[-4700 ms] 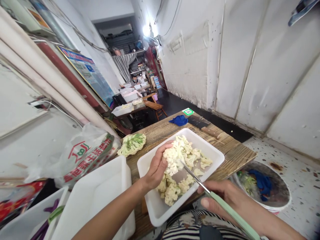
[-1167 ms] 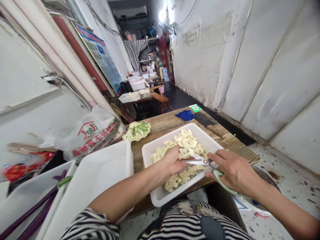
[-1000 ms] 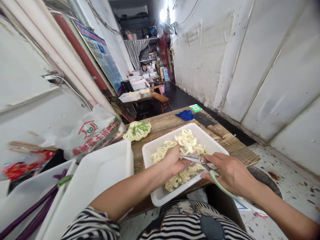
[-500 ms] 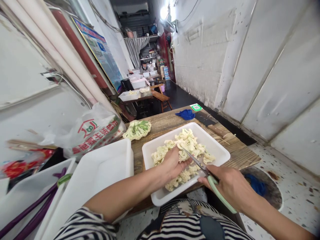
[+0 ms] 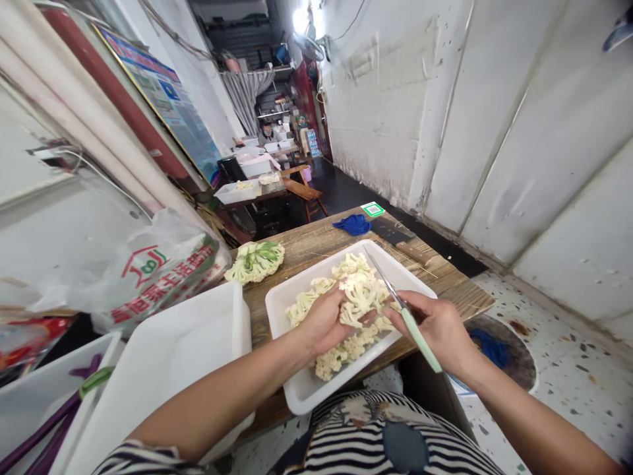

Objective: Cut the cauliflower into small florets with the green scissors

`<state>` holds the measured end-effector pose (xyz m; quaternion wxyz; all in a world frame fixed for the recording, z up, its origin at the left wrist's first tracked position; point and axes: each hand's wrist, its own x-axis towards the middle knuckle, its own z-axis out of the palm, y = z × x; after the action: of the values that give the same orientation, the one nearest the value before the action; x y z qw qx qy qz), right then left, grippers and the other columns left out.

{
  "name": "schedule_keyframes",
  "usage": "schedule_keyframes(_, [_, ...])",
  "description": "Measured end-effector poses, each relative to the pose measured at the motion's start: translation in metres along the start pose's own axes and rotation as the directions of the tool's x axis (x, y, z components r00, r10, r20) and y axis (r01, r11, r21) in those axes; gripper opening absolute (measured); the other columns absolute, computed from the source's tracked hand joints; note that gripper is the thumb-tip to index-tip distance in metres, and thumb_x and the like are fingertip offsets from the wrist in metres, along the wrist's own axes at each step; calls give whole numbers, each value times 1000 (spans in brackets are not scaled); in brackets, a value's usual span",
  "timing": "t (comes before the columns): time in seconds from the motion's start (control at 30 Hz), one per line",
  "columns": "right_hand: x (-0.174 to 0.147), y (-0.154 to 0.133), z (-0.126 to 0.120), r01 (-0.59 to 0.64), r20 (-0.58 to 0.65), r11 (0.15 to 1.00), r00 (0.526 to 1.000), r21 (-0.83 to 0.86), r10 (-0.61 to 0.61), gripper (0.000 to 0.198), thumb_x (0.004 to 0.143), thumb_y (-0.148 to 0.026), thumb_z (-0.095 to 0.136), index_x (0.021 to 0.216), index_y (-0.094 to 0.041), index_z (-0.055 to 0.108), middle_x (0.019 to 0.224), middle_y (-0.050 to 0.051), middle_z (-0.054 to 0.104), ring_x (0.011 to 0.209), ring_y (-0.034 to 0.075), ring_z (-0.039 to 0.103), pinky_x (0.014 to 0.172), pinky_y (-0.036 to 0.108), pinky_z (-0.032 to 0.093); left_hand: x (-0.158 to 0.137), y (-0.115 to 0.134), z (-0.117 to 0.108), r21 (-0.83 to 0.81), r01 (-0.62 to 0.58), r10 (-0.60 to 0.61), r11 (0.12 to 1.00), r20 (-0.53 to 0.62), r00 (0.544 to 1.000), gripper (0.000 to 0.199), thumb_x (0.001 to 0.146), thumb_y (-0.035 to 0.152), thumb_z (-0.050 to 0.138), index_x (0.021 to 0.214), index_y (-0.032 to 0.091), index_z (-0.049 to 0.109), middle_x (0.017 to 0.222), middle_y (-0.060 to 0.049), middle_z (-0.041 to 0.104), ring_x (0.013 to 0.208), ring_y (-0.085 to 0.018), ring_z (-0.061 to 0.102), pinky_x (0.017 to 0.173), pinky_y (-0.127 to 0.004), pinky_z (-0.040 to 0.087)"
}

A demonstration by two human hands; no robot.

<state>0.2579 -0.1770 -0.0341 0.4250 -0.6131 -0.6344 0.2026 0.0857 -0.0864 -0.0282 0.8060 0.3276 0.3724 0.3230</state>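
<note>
My left hand (image 5: 324, 321) is closed around a pale piece of cauliflower (image 5: 363, 297) above a white tray (image 5: 297, 396). In my right hand (image 5: 435, 330) is a pair of scissors (image 5: 415, 333) with light green handles, its blades pointing up and away past the cauliflower's right side. Fingertips of the right hand come close to the cauliflower; whether they touch it I cannot tell. Cut florets (image 5: 336, 363) lie in the tray under and around my hands. A larger cauliflower piece (image 5: 257, 260) with green stems rests on the wooden table beyond the tray's left corner.
On the table (image 5: 306, 241) lie a blue cloth (image 5: 353, 225), a wooden-handled knife (image 5: 413, 253) and a green code card (image 5: 372, 209). To my left stand a white bin (image 5: 182, 336), purple eggplants (image 5: 54, 422) in another bin, and a printed plastic bag (image 5: 163, 270).
The scissors have turned from pointing left into the cauliflower to pointing up and away beside it. My left hand has turned the cauliflower piece into fuller view. The camera view has shifted right.
</note>
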Motion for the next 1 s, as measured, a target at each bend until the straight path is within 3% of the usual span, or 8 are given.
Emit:
schedule_keyframes(0.13, [0,3,-11,-104,-77,986,990,130,115,33,79,-47,68,87,-16,70,57,-2,55,46,12,46,43,23,37,2,19,-12,264,-254,276,930,-49,960,22,86,27,56,106,20,63,98,-5,67,91,-18,62,83,-29,51])
schedule_keyframes(0.23, [-4,6,-24,-236,-32,947,968,219,248,36,77,-51,69,89,-17,69,47,-6,48,39,11,42,38,22,33,7,37,-27,646,-420,529,637,29,848,20,87,33,56,99,21,65,94,-2,65,91,-16,56,86,-24,44])
schedule_keyframes(0.3, [-9,6,-30,-303,6,921,950,245,312,38,76,-54,69,87,-17,68,43,-6,46,36,10,41,35,21,30,11,44,-36,776,-403,508,485,126,852,18,86,34,58,94,20,66,89,-1,63,87,-16,54,85,-23,42])
schedule_keyframes(0.33, [-12,6,-31,-328,13,911,942,250,336,39,75,-54,70,85,-17,68,42,-6,47,36,10,41,35,21,30,13,45,-40,791,-377,451,482,145,881,19,85,35,58,92,20,66,87,-1,63,85,-16,53,83,-24,42])
schedule_keyframes(0.43, [-19,3,-30,-376,-7,891,921,254,390,41,74,-57,71,83,-17,68,42,-6,48,36,9,41,36,21,31,20,40,-46,692,-235,249,683,83,965,24,86,39,57,93,17,64,87,-2,63,82,-16,56,76,-25,45])
schedule_keyframes(0.57, [-26,1,-27,-424,-14,859,895,287,447,48,70,-61,72,85,-16,69,41,-6,47,36,10,43,36,21,33,27,31,-46,399,-59,77,915,-31,997,27,80,34,67,99,16,60,91,-4,67,78,-16,62,72,-28,51])
schedule_keyframes(0.87, [-33,17,-19,-507,318,738,860,445,399,53,80,-63,62,101,-14,63,51,-5,50,41,11,49,39,23,39,30,36,-40,117,63,-54,991,-73,996,14,83,15,58,95,15,64,88,-7,71,77,-17,67,76,-35,56])
schedule_keyframes(1.0, [-32,22,-19,-477,259,681,878,556,404,49,83,-60,61,103,-15,61,51,-6,49,39,11,47,38,23,41,27,33,-40,216,-46,41,975,28,999,24,78,23,67,102,16,64,91,-6,71,81,-18,67,78,-32,54])
